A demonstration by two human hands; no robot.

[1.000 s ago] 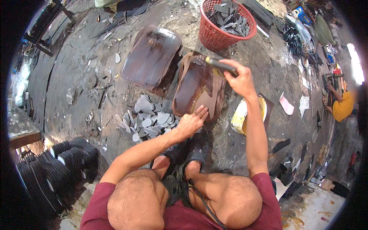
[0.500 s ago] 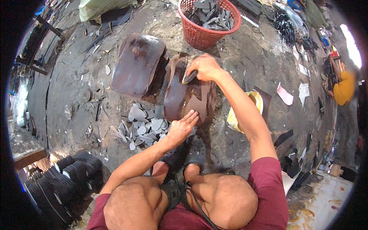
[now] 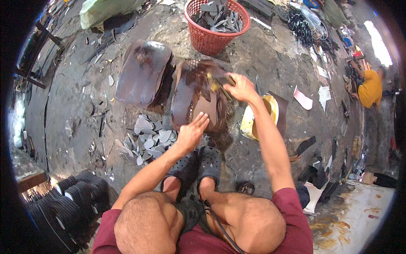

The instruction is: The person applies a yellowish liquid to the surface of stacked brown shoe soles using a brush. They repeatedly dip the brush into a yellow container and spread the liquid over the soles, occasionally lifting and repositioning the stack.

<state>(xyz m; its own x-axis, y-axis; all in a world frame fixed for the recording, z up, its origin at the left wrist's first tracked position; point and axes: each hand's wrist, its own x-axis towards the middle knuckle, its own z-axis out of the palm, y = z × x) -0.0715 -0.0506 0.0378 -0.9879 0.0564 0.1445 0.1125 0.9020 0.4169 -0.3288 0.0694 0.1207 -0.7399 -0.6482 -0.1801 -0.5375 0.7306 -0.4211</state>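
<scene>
A stack of brown sheets point(image 3: 182, 99) lies on the ground in front of my feet, its top mostly coated dark and glossy. One paler, matte patch point(image 3: 204, 106) shows near its front. My left hand point(image 3: 191, 133) rests on the near edge of the stack, fingers stretched flat. In my right hand point(image 3: 240, 88) is a brush point(image 3: 220, 84) with a yellow-stained end, blurred by motion, over the right part of the stack. Beneath my right forearm stands a yellow-smeared, cut-open container point(image 3: 247, 122), partly hidden by the arm.
Left of the stack is a second dark glossy stack point(image 3: 141, 76). Grey insole-shaped pieces point(image 3: 148, 137) lie heaped nearer me. A red basket point(image 3: 211, 40) of similar pieces stands beyond. Black soles point(image 3: 76, 194) are piled at lower left. A person in yellow point(image 3: 369, 89) sits far right.
My right hand has swept the brush rightward and nearer across the stack, and the dark glossy coating covers more of the top. My left hand stays at the near edge. The view has shifted slightly.
</scene>
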